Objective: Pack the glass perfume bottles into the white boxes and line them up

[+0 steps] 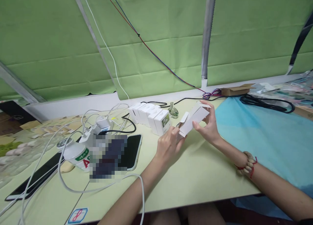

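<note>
A small white cardboard box (194,120) is held above the table between both my hands, tilted, with flaps standing out at its ends. My left hand (168,143) pinches the lower left end. The fingers of my right hand (207,124) wrap round the upper right end, thumb on the near face. What is inside the box cannot be seen. Just behind stands a small greenish glass bottle (173,111). To the left, several similar white boxes (160,122) stand in a row, the nearest with a green picture on its side.
Left of me lie a phone (133,151), a white bottle (74,153), a tablet (36,176) and a power strip with chargers (93,133). A white cable (102,188) loops across the table's front. Blue sheeting (264,140) covers the right side, with a black cable coil (266,103) beyond.
</note>
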### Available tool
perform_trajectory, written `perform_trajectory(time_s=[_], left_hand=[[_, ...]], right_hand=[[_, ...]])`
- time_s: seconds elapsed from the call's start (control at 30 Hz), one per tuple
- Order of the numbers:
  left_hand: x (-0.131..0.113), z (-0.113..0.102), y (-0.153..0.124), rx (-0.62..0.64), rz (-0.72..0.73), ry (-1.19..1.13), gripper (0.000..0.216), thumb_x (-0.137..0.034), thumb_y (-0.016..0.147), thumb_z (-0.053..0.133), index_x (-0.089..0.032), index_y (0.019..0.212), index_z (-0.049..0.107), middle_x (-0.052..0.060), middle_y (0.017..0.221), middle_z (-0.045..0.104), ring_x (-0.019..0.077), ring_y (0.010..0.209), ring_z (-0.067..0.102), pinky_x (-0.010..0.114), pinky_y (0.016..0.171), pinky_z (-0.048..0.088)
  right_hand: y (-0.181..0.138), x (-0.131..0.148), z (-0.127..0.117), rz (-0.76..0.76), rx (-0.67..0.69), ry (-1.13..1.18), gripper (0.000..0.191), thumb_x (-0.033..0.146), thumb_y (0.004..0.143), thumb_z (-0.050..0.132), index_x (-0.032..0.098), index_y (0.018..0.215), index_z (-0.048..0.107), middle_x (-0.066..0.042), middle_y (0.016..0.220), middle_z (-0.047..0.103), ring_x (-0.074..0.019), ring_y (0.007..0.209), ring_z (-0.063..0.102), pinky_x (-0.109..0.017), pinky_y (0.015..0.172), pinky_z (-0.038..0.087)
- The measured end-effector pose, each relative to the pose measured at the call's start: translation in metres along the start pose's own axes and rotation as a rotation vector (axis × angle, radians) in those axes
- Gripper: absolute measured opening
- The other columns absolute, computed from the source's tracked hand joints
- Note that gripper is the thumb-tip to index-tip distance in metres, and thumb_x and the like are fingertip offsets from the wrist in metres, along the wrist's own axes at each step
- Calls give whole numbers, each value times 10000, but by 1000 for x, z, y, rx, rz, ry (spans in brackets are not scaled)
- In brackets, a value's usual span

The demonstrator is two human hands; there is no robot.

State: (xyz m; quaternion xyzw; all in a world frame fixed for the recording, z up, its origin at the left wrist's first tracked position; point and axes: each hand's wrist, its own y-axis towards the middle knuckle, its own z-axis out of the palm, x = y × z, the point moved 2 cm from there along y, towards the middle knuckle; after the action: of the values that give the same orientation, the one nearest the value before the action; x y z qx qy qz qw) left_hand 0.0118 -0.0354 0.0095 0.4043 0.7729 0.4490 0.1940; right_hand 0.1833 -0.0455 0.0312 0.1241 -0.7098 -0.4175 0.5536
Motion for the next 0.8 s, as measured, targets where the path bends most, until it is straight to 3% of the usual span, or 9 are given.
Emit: perform_trajectory(time_s=[0.5,0.67,0.8], left_hand=[[-1,-1,1,20,4,-5,179,-284,899,458,-191,1007,350,-1,776,514,77,475,425,190,420,234],[-1,-1,1,17,-1,-5,183,-276,898,453,-192,1035,365,-6,760,508,74,466,438,190,412,241],[-3,-4,3,7,11,34,177,-293,907,448,-188,1035,385,-6,746,525,75,457,452,192,410,256]], right_hand=[[0,0,1,5,9,-5,597,268,645,629,255,1184,372,-80,1193,433,-194,968,517,-294,648,536],[3,-7,-2,-12,-59,3,472,257,703,578,240,1144,411,-88,1217,439,-199,979,514,-274,609,519],[2,-11,-2,8,-4,10,525,291,694,621,248,1170,403,-94,1239,431,-206,974,523,-282,593,529]])
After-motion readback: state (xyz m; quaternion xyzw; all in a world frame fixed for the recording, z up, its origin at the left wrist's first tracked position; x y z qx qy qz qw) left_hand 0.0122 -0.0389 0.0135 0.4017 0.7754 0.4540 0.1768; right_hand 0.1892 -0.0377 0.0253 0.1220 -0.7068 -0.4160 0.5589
